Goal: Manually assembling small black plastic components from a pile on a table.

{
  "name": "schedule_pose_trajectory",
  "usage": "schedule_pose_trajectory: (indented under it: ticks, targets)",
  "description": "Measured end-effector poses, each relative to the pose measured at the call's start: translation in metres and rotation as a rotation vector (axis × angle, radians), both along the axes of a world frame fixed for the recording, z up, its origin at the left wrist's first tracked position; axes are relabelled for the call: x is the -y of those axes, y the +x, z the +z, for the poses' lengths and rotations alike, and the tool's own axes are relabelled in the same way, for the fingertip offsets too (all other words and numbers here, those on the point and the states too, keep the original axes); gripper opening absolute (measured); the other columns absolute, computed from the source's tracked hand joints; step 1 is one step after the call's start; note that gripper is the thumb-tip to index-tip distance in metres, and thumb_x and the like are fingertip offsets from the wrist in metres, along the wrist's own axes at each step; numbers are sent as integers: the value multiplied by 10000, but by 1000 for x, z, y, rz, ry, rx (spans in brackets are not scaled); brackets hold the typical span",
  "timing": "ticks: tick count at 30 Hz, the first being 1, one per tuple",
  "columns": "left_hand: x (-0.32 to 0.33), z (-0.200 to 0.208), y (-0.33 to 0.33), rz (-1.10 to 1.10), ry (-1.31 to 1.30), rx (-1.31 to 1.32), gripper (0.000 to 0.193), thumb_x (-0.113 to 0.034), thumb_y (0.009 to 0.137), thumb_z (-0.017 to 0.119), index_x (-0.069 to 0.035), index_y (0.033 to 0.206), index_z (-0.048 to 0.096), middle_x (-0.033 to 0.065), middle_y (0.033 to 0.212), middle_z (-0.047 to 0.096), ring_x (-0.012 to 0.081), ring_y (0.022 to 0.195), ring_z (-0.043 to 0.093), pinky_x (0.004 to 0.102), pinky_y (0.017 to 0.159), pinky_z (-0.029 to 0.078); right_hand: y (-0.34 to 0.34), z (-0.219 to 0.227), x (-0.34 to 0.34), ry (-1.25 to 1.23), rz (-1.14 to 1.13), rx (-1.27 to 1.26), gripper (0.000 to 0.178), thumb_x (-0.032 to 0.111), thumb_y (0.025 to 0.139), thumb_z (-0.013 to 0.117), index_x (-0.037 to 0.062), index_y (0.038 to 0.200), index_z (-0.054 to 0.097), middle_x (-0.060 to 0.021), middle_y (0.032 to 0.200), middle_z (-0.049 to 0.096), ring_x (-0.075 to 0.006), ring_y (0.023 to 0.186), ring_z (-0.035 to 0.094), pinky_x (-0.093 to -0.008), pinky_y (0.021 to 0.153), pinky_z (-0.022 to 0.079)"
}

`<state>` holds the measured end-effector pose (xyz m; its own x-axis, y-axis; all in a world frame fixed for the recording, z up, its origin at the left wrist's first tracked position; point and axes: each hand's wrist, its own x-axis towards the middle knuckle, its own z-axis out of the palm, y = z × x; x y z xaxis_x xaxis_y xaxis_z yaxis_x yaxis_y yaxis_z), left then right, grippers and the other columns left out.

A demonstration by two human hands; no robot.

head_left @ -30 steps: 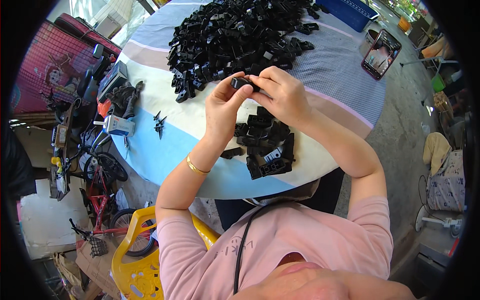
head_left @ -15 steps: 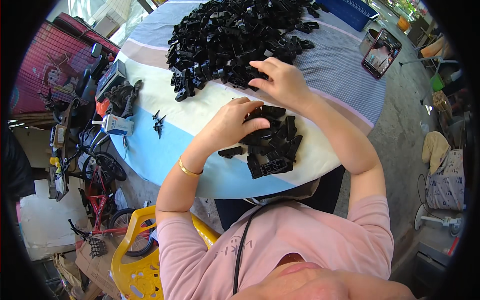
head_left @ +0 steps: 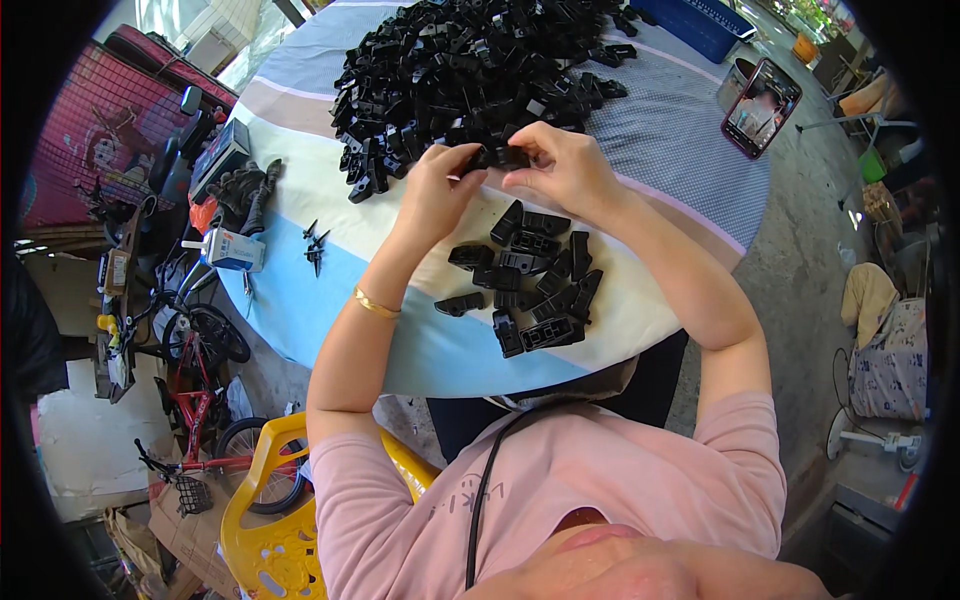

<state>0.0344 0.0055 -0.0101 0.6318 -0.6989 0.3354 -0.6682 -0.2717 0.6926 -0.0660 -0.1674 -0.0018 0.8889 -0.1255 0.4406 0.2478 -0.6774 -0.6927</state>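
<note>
Both my hands meet at the near edge of a big heap of small black plastic parts. The thumb and fingers of my left hand pinch one black plastic part, partly covered by the fingertips. My right hand, close beside it, grips another black plastic part; whether the two pieces touch or are joined I cannot tell. Nearer to me lies a smaller loose group of black plastic parts, blocky and hollowed, spread on the striped tablecloth.
Left on the table lie a few thin black pieces, a white-and-blue carton, dark gloves and a box. A phone stands upright at the right edge. At the far right is a blue basket.
My left hand has left the small group and moved up to the heap's edge, uncovering parts below. My right hand has drawn slightly nearer and now holds a black part.
</note>
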Motion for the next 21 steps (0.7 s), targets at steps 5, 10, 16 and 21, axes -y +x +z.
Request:
schedule_pose_trajectory:
  ticks: [5,10,16,21]
  targets:
    - [-11,19,-6,-165,-465,-1079,340,-53,843,576,43,1157,487,101,855,577,142,657,602,217,542,484,0,11,-8,-230,136,518,373,92,635,751,46,978,612,-74,934,629,-226,840,611,-308,724,509]
    - [-15,31,-16,-228,-531,-1254,283,-61,872,522,58,1129,520,138,914,613,196,731,641,223,628,529,0,9,-10,-214,149,497,348,52,657,728,41,987,618,-77,972,622,-231,851,605,-303,730,507]
    - [-14,35,-22,-227,-468,-1079,331,-1,837,553,69,1159,512,148,995,616,236,918,637,256,768,542,-5,8,-8,0,109,310,348,5,737,646,45,1081,604,-96,994,612,-187,836,605,-263,657,523]
    - [-14,24,-20,-230,-304,-802,334,3,837,570,51,1165,522,103,971,627,181,911,625,249,769,528,-4,7,-6,-60,160,315,365,12,747,644,47,1107,596,-94,968,609,-179,803,604,-254,641,525]
